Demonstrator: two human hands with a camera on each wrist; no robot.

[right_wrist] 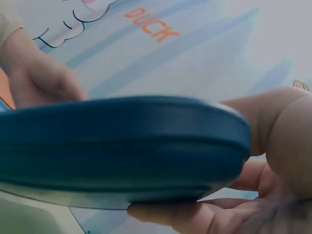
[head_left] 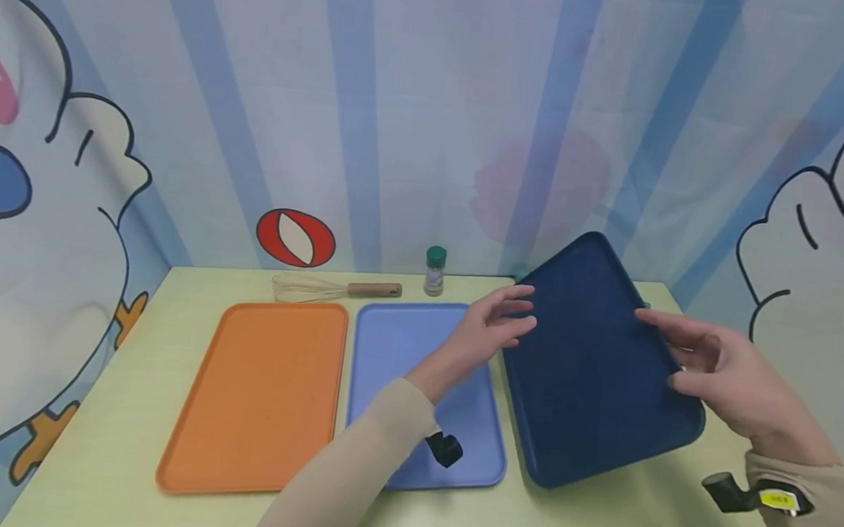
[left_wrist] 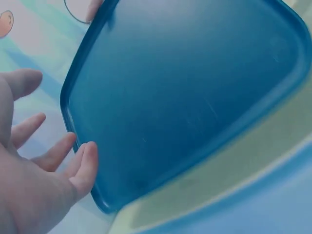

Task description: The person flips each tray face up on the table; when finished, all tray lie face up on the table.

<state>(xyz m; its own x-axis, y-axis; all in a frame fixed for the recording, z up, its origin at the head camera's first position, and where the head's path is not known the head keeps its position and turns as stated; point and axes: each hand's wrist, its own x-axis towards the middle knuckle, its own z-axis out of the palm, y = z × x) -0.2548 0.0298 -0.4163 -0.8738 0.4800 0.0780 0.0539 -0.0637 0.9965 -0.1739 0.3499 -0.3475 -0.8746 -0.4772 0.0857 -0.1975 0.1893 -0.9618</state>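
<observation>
A dark navy tray (head_left: 598, 374) is tilted up off the table on the right, its flat inside turned toward me. My right hand (head_left: 733, 379) grips its right edge; in the right wrist view, fingers lie under the tray's rim (right_wrist: 122, 146) and the thumb is on the other side. Near the tray's left edge is my left hand (head_left: 491, 321), its fingers loosely spread and holding nothing. In the left wrist view, those fingertips overlap the tray's rim, and whether they touch it I cannot tell. Below my left forearm lies a light blue tray (head_left: 394, 351), flat on the table.
An orange tray (head_left: 265, 399) lies flat at the left. Behind the trays are a whisk (head_left: 375, 290) with a brown handle and an upright small jar (head_left: 434, 274) with a green cap. Bits of green things show behind the navy tray, mostly hidden. A printed curtain (head_left: 439, 118) hangs behind the table.
</observation>
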